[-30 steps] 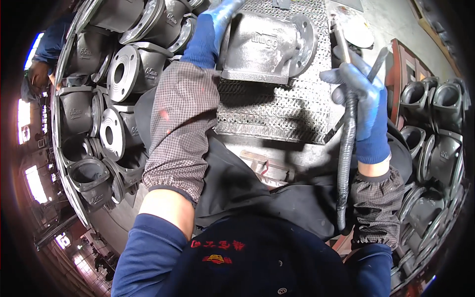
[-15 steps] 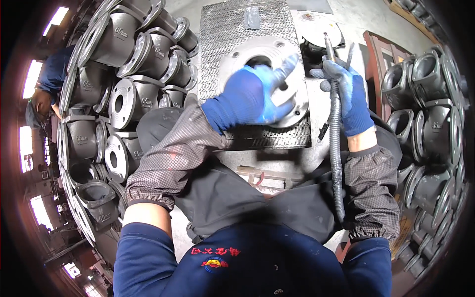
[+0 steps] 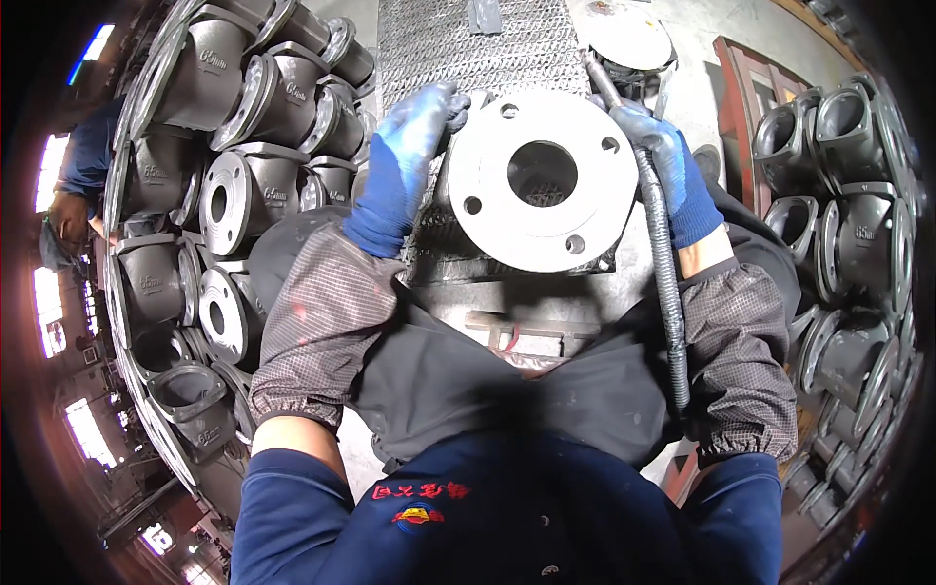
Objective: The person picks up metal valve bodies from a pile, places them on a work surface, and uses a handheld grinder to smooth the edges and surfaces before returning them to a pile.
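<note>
A grey cast valve body has its round flange (image 3: 478, 151) facing me, with a wide central bore and several bolt holes around it. It stands on a rough, mesh-patterned work plate. My left hand (image 3: 409, 136), in a blue coated glove, is closed on the casting's left side, its fingertips partly hidden at the edge. My right hand (image 3: 658, 146), gloved alike, is wrapped round a slim rod-shaped tool (image 3: 602, 80) with a dark, ribbed flexible hose (image 3: 664, 283). That hand lies close against the flange's right edge; whether it touches is unclear.
Similar flanged castings are stacked high on the left (image 3: 224, 205) and right (image 3: 858, 244). A round pale-topped stool (image 3: 629, 41) stands beyond my right hand, near a reddish metal frame (image 3: 736, 107). Another person's arm (image 3: 88, 146) shows at far left.
The casting has turned so that its flange faces me more squarely and nearer. My left hand has moved from over the flange to its left side. My right hand has shifted inward with the tool.
</note>
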`<state>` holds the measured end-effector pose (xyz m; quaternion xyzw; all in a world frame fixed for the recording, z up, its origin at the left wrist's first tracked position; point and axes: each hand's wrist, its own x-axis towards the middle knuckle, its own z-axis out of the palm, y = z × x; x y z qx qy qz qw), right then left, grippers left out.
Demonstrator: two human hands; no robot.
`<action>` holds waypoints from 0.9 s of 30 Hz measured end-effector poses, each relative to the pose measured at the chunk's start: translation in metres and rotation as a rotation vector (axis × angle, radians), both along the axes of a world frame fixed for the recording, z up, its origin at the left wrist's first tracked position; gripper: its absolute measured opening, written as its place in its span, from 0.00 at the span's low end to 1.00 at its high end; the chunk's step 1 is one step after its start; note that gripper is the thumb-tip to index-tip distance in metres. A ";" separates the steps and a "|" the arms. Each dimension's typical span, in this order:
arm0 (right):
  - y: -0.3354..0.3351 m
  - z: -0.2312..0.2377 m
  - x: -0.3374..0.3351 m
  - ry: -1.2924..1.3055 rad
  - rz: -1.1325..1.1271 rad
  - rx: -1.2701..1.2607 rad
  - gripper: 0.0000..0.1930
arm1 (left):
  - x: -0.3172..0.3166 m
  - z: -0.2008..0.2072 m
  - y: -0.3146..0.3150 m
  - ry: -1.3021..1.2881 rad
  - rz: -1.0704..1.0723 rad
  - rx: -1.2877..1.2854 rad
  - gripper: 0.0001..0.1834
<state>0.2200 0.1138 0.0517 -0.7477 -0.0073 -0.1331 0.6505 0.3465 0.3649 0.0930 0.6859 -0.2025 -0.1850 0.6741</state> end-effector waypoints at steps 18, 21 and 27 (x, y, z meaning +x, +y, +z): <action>0.115 0.050 0.047 -0.057 0.003 -0.116 0.16 | -0.016 -0.034 0.102 0.222 0.145 -0.109 0.20; 0.116 0.053 0.045 0.327 -0.126 -0.031 0.19 | -0.013 -0.010 0.111 -0.243 0.198 0.148 0.20; 0.110 0.023 0.062 0.303 -0.267 -0.013 0.20 | -0.004 0.024 0.103 -1.029 0.043 0.322 0.24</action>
